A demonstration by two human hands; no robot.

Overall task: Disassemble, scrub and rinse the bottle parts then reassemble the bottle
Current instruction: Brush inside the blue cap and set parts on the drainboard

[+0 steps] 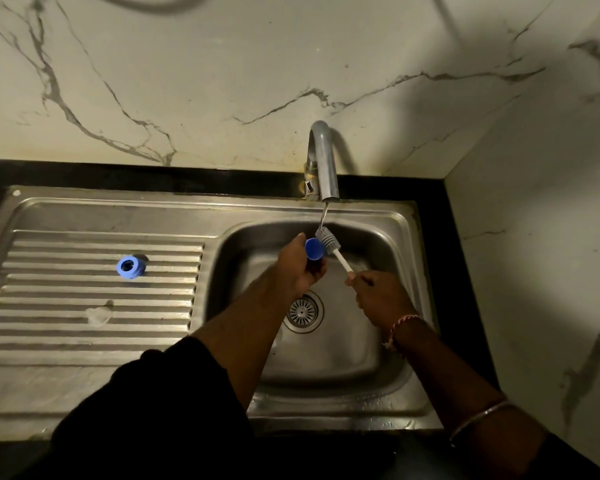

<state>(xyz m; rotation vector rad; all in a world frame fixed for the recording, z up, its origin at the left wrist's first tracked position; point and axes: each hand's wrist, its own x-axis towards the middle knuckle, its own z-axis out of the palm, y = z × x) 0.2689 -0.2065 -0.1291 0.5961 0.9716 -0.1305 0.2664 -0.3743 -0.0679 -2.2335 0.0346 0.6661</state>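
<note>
Bottle body (314,249) sits over the sink basin (378,341), near the back rim, just below and left of the tap spout. Left hand (300,268) is wrapped round it, blue end tilted up toward the tap. Right hand (378,296) grips the white handle of the brush (329,242); the grey bristle head touches or sits just beside the blue end, I can't tell which.

Thin stream from the tap (323,161) lands on the bristles.

Step in hand looks like scrubbing the body under running water. To do it well:
- keep the left-hand grip firm, wet plastic will slip
- turn the body against the brush so the whole rim and inside get covered, not one spot
- keep the work low over the basin so spray stays in
- grip on the brush is far back on the handle; choking up would give more control

Blue ring cap (131,267) stands on the drainboard (49,341), toward its back right part, well apart from the hands. A clear small part (99,315), maybe a nipple or cover, lies nearer the front of the drainboard, well left of the basin.

Hard to make out:
- light is dim, and the bottle body below the blue end is hidden by the left hand
- can't tell whether the blue end is the open mouth or the closed base
- the clear part is nearly invisible against the steel, identity uncertain
- no soap or suds discernible
</note>
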